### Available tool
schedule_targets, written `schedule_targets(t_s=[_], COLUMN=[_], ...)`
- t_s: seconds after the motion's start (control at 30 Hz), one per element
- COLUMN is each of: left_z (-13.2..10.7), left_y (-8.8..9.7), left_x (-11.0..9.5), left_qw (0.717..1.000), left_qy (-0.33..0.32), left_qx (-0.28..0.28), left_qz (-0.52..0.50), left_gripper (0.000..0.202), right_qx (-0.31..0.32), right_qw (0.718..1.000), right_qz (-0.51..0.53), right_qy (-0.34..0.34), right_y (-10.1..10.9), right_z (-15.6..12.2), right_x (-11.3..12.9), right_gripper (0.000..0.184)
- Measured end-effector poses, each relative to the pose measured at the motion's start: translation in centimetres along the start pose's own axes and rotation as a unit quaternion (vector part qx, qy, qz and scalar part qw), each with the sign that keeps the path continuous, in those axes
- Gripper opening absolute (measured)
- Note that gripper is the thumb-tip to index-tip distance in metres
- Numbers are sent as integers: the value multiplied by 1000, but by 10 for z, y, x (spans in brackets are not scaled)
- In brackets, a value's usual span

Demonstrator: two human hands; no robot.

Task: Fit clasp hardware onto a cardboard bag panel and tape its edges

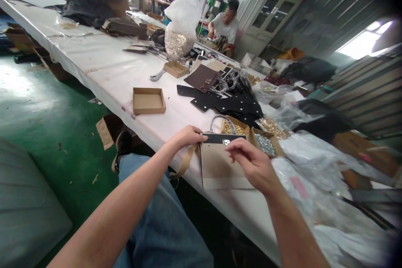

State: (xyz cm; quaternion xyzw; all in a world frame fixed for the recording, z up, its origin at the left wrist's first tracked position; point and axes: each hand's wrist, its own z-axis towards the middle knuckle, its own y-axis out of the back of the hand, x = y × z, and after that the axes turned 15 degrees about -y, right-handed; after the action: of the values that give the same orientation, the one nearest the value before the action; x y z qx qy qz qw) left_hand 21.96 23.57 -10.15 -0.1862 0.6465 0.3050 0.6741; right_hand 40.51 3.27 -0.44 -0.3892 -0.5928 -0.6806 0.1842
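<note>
A beige handbag panel with a dark strip along its top lies at the table's near edge. A wrapped loop handle stands up from its far side, and a small metal plate sits on the strip. My left hand grips the panel's top left corner, thumb on the dark strip. Over the panel's right half hovers my right hand, its fingers curled and thumb near the index finger. Whatever it may pinch is too small to make out. A tan strap hangs by the left wrist.
Beyond the panel stand boxes of gold fasteners and silver fasteners. Black pieces and a brown flap lie farther back. A shallow cardboard box is at left, plastic bags at right. A co-worker sits across.
</note>
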Motion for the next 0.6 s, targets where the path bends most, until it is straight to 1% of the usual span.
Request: schedule_targets(t_s=[0.07,0.1,0.17,0.27,0.4,0.43,0.53,0.6], left_z=[1,2,4,8,7,6,3,4], left_y=[0,1,2,2,3,4,10,11], left_x=[-4,-6,-7,-3,-1,-3,-10,-14], left_qw=[999,997,995,994,995,995,992,991], left_qy=[35,46,57,63,64,57,31,35], left_qx=[10,15,20,24,15,25,81,91], left_qz=[-35,-55,-82,-85,-70,-74,-91,-90], left_gripper=[23,22,20,17,18,18,23,24], right_qx=[12,15,31,62,57,55,53,47], right_qw=[999,997,990,982,979,978,976,976], right_qz=[-22,-50,-110,-151,-162,-162,-158,-154], right_qy=[32,48,77,93,110,117,138,150], right_y=[-20,-26,-31,-29,-29,-30,-36,-40], right_z=[31,41,53,58,59,59,59,58], right_x=[2,0,-7,-17,-23,-24,-25,-26], right_gripper=[34,34,37,42,33,32,34,34])
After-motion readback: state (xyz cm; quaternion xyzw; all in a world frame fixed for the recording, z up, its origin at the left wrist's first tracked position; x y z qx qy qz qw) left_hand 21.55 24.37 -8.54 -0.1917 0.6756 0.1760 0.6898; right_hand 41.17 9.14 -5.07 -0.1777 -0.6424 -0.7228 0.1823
